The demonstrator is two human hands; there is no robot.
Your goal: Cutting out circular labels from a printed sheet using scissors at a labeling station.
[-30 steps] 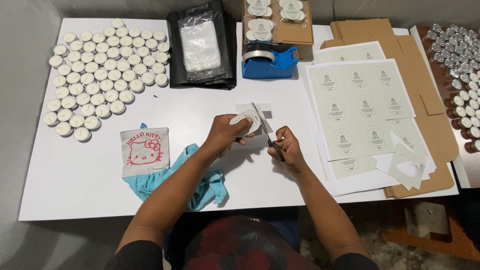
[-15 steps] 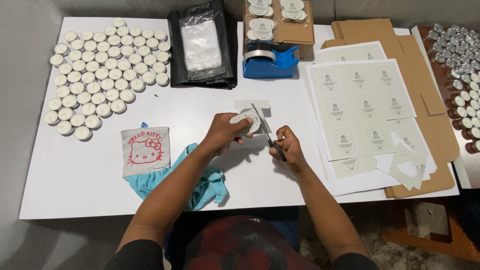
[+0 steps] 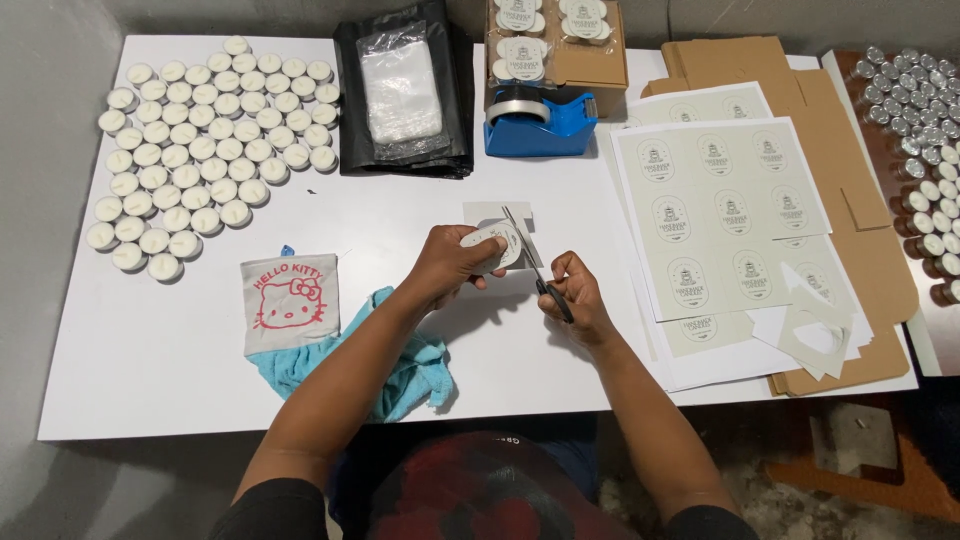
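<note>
Gripping scissors [image 3: 535,268] in right hand [image 3: 575,297], blades angled up-left into oval label [image 3: 497,243] pinched by left hand [image 3: 447,265], just left of scissors, above white tabletop [image 3: 180,370].

Label piece [image 3: 497,243] turned slightly — scissors [image 3: 528,262] advanced

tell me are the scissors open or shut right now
Open: the scissors in the right hand show blades spread around the label.
</note>
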